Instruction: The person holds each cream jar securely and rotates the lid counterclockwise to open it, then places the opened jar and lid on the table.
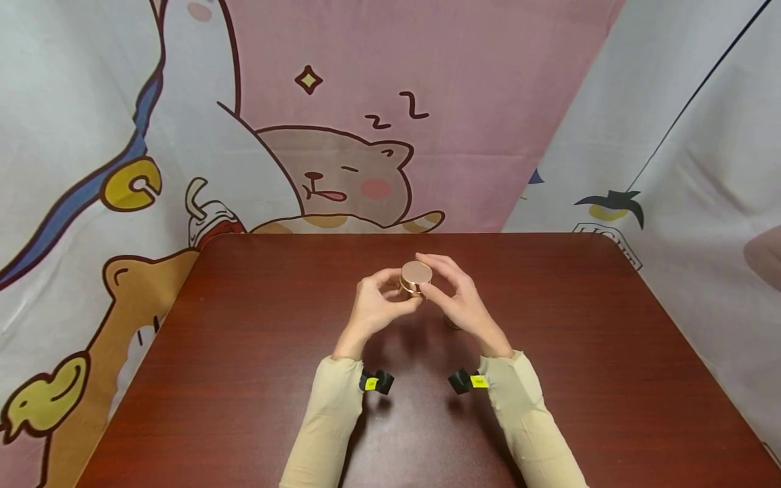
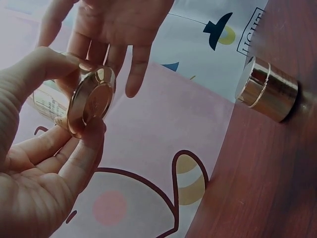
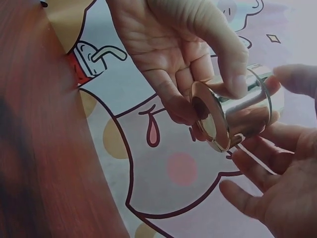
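Note:
A small, shiny gold jar [image 1: 417, 273] is held above the table between both hands. My left hand [image 1: 374, 303] pinches its lower part, thumb at the near side and fingers at the far side. On the right, my right hand [image 1: 462, 298] has thumb and forefinger at opposite sides of the flat round top. In the left wrist view, the tilted jar [image 2: 94, 101] shows its base and printing on its side. A second gold jar [image 2: 270, 91] stands on the table in that view; in the head view the right hand mostly hides it.
The reddish-brown wooden table [image 1: 256, 325] spreads beneath both arms. A cartoon-printed cloth [image 1: 476, 102] hangs behind it and along its sides. Each wrist carries a small black camera, one at the left wrist [image 1: 383, 382] and one at the right wrist [image 1: 459, 381].

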Action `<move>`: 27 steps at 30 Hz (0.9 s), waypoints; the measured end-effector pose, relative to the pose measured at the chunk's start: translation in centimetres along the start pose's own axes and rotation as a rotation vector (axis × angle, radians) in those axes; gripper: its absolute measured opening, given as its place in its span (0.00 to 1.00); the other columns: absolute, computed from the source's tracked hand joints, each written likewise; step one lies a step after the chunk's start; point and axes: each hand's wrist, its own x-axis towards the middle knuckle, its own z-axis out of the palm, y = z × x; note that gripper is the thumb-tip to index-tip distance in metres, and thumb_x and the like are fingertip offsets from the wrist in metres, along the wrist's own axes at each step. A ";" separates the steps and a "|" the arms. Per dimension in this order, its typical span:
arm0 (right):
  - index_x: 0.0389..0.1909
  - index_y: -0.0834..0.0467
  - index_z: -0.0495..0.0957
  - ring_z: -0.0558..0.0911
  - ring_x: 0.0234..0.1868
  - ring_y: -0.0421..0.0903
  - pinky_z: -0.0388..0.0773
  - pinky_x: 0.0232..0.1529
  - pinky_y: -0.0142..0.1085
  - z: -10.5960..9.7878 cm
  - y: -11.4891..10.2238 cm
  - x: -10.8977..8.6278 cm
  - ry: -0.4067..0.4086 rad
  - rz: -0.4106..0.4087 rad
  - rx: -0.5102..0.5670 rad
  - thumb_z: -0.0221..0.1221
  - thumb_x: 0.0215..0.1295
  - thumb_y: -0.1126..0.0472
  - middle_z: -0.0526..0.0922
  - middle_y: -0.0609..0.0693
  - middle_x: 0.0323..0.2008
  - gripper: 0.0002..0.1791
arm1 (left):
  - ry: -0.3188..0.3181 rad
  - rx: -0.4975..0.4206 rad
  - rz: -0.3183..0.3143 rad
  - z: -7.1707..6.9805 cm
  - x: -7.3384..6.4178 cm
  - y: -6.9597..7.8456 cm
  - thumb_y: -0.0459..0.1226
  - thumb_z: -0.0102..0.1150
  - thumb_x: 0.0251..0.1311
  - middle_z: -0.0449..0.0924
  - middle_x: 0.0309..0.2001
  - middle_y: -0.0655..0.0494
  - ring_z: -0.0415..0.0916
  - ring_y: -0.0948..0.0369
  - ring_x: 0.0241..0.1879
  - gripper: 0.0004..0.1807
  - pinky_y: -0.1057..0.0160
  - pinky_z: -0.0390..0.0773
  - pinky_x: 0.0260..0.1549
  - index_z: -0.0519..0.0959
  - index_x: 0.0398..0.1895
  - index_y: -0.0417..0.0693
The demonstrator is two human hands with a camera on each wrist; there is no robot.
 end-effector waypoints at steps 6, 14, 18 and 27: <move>0.65 0.68 0.73 0.77 0.62 0.53 0.73 0.62 0.30 0.2 -0.1 -0.1 0.046 0.063 0.016 0.66 0.59 0.73 0.78 0.64 0.62 0.30 | 0.002 0.001 0.011 0.0 0.0 0.0 0.24 0.73 0.46 0.86 0.41 0.36 0.83 0.61 0.41 0.22 0.55 0.86 0.51 0.82 0.48 0.27; 0.52 0.68 0.77 0.78 0.57 0.41 0.77 0.57 0.37 0.3 -0.3 0.1 0.103 0.089 0.023 0.70 0.56 0.75 0.81 0.62 0.57 0.22 | -0.003 -0.012 0.017 0.0 0.0 -0.1 0.23 0.73 0.46 0.85 0.40 0.35 0.82 0.59 0.41 0.21 0.56 0.86 0.50 0.83 0.47 0.27; 0.54 0.68 0.79 0.77 0.59 0.40 0.76 0.59 0.35 0.2 -0.2 0.0 0.094 0.054 0.017 0.69 0.57 0.75 0.81 0.62 0.56 0.22 | -0.001 -0.006 0.025 0.0 0.1 -0.1 0.24 0.73 0.46 0.86 0.39 0.37 0.82 0.61 0.40 0.21 0.56 0.86 0.50 0.83 0.47 0.27; 0.62 0.69 0.78 0.75 0.62 0.43 0.70 0.64 0.29 0.0 0.3 0.0 0.037 -0.023 0.009 0.62 0.64 0.75 0.79 0.64 0.59 0.23 | 0.006 0.006 0.001 -0.1 0.1 -0.1 0.24 0.74 0.46 0.86 0.41 0.37 0.83 0.58 0.42 0.22 0.55 0.86 0.51 0.83 0.48 0.27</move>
